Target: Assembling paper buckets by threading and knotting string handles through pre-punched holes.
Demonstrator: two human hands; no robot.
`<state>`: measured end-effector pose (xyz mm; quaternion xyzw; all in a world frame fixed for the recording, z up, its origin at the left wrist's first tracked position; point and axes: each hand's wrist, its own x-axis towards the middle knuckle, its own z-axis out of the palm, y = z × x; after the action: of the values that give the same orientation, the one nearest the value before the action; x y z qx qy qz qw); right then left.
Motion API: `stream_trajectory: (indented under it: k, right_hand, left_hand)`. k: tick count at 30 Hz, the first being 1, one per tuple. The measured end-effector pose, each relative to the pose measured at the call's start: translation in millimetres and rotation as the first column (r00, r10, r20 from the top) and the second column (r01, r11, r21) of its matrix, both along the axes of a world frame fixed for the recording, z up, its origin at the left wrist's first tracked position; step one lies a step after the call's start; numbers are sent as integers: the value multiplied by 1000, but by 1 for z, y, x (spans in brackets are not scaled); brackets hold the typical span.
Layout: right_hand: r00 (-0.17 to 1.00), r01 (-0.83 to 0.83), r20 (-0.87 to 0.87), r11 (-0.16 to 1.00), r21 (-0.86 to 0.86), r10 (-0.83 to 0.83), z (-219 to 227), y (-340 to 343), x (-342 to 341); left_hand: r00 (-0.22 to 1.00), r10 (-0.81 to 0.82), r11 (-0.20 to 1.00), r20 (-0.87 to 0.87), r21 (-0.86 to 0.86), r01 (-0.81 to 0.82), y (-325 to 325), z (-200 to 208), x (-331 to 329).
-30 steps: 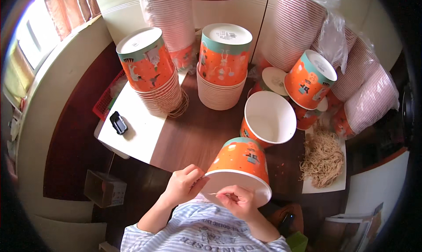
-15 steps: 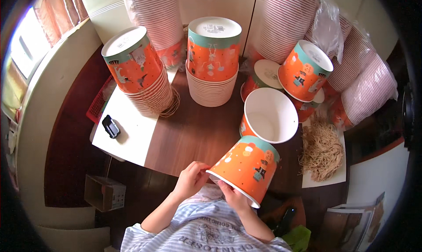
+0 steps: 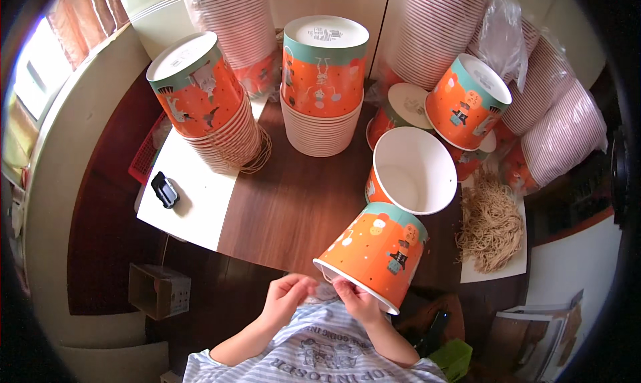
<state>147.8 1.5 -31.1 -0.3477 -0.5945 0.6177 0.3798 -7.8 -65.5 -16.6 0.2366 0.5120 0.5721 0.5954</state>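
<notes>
An orange paper bucket (image 3: pixel 374 256) with a teal band and cartoon figures lies tilted in front of me, its open mouth facing my body. My right hand (image 3: pixel 360 304) grips its white rim, with the thumb outside and the other fingers partly hidden. Just left of the mouth is my left hand (image 3: pixel 288 299), its fingers pinched together and apart from the rim. Whatever it may hold is too small to make out. A pale strand shows inside the bucket's mouth. Touching the bucket's far end is another open bucket (image 3: pixel 415 172), with its white inside showing.
Upside-down bucket stacks stand at the left (image 3: pixel 203 102) and middle (image 3: pixel 324 92). A single upturned bucket (image 3: pixel 467 102) sits at the right. Beige strings (image 3: pixel 493 226) lie in a heap on a white board. A small black case (image 3: pixel 165 190) lies on the left board. Plastic-wrapped stacks (image 3: pixel 437 32) line the back.
My left hand has come away from the bucket's rim, moving slightly toward my body. My right hand keeps its grip, and the bucket has barely shifted.
</notes>
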Motion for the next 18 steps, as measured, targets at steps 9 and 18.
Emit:
stream_trajectory:
  k: [9, 18]
  right_hand:
    - [993, -94, -86, 990, -109, 84, -14, -4, 8]
    - [987, -156, -3, 970, -184, 159, -8, -2, 8]
  left_hand:
    - [845, -40, 986, 533, -117, 120, 9, 2, 0]
    - [892, 0, 994, 451, -99, 50, 16, -1, 9]
